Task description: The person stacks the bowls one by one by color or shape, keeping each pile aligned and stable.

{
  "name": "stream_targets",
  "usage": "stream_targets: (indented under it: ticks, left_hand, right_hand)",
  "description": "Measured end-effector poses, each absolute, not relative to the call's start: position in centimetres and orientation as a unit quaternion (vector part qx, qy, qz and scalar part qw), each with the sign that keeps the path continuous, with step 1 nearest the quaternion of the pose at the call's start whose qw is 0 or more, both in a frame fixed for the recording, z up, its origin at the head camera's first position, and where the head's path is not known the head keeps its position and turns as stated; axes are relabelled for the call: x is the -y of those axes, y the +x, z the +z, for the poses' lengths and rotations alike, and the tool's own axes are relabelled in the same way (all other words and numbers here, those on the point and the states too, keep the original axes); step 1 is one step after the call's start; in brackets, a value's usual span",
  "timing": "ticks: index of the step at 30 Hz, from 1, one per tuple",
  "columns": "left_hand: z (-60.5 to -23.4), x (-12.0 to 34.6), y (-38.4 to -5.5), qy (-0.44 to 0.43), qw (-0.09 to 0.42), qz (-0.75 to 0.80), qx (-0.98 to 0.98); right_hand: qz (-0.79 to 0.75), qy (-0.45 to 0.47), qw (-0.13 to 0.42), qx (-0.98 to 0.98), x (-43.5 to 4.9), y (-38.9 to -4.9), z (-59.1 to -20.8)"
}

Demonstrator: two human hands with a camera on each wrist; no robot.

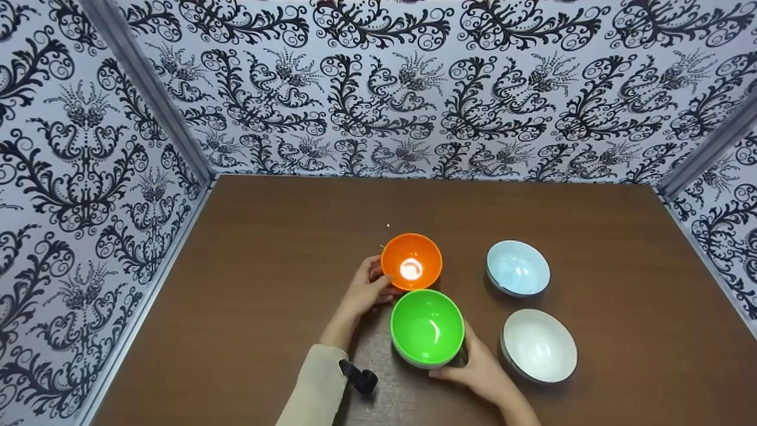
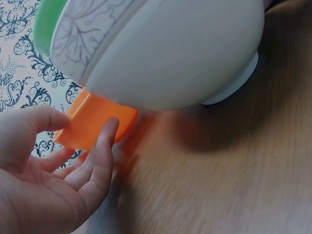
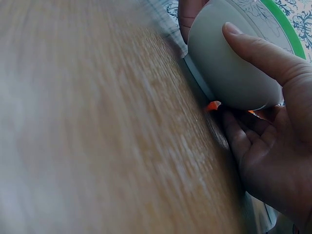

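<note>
Holding the green bowl [image 1: 427, 328] level, clear of bumping the orange bowl [image 1: 411, 260] at its 12 o'clock, seems wise. The right hand [image 1: 482, 368] is clamped on the green bowl's 4 o'clock side; the left hand [image 1: 365, 291] grips the orange bowl's 8 o'clock side. Toward 3 o'clock, a blue bowl [image 1: 518, 268] and white bowl [image 1: 540, 346] stand on the tabletop [image 1: 266, 254].

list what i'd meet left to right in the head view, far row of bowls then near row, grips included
Far row: left grip → orange bowl → light blue bowl
Near row: green bowl → right grip → white bowl
</note>
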State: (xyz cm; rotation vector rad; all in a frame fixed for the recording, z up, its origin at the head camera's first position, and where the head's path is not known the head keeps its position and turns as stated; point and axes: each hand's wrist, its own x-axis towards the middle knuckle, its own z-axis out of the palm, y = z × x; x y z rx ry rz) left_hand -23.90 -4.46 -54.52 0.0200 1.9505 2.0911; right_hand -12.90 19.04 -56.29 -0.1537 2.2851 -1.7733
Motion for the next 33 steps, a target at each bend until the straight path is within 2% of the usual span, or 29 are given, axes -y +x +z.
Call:
stream_targets:
  ticks: [9, 33]
  left_hand:
    - [-53.7, 4.8, -23.7, -0.046, 0.124, 0.728, -0.673]
    - [-50.1, 6.6, -22.2, -0.033, 0.068, 0.72, -0.69]
  right_hand:
    - [-0.619, -0.054, 0.122, -0.774, -19.0, -12.9, -56.4]
    - [-0.587, -0.042, 0.118, -0.8, -18.9, -12.7, -56.0]
